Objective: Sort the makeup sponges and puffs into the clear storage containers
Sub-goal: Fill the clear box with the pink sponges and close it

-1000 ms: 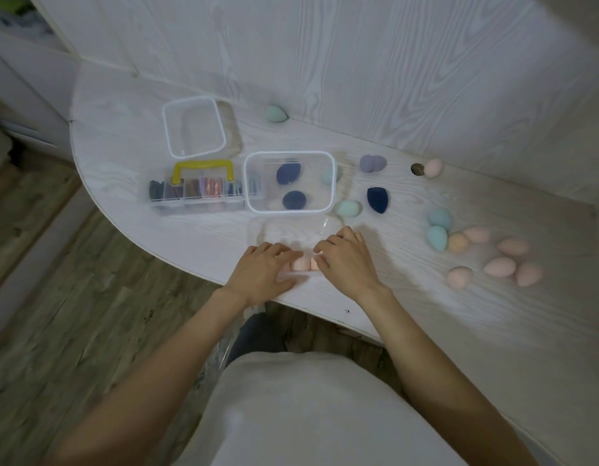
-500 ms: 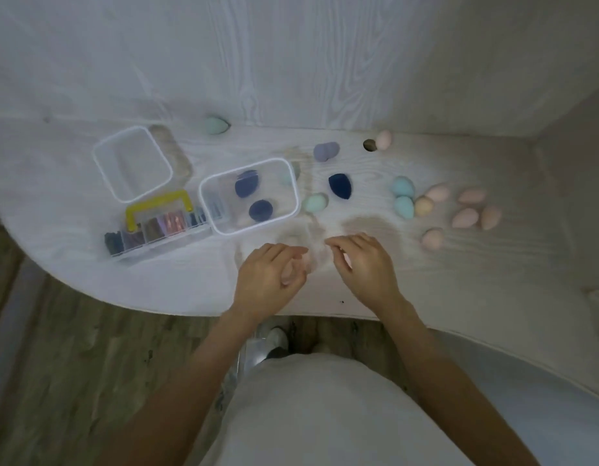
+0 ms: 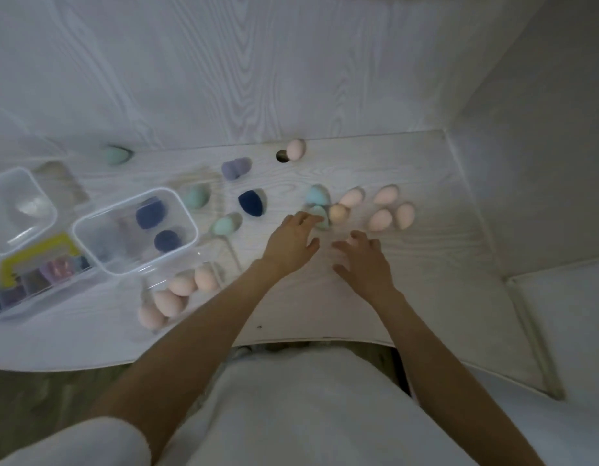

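My left hand [image 3: 293, 237] touches a teal sponge [image 3: 320, 215], fingers spread, nothing gripped; right hand [image 3: 362, 260] hovers, loose, beside the pink sponges [image 3: 380, 219]. A sloppy grab could roll these eggs off the table [image 3: 426, 280].

Left hand [image 3: 291, 238] fingertips touch a teal egg-shaped sponge [image 3: 320, 216]; right hand [image 3: 362, 260] hovers nearby with fingers spread.

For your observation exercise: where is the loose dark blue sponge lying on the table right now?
In the head view, the dark blue sponge lies mid-table, between a mint sponge on its left and a light blue sponge on its right.
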{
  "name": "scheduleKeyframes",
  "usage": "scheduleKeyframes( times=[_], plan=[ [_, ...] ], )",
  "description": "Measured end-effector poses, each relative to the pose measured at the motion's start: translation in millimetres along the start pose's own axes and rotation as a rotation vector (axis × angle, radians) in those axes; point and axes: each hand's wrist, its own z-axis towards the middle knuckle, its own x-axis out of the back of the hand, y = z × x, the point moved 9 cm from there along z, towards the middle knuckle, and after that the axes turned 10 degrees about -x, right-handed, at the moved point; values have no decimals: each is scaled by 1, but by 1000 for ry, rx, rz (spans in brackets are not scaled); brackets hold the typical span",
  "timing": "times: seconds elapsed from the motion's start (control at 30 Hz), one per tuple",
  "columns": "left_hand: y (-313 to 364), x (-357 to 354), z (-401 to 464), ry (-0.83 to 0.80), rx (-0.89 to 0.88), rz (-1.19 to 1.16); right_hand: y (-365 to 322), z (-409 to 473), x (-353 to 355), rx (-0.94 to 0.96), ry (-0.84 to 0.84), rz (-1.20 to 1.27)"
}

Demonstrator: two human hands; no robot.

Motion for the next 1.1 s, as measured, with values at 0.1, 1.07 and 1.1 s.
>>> scheduleKeyframes(
  times=[0.1, 1.07, 1.1],
  plan=[
    [8, -13, 40, 7, -26, 86, 16, 9, 13, 6, 32, 107],
    [-116, 109, -271, 829, 821, -782, -178, -57, 2, 391, -142, 486],
    [-122, 113, -285, 833, 817, -793, -191, -62, -2, 408, -139, 473]
  ],
)
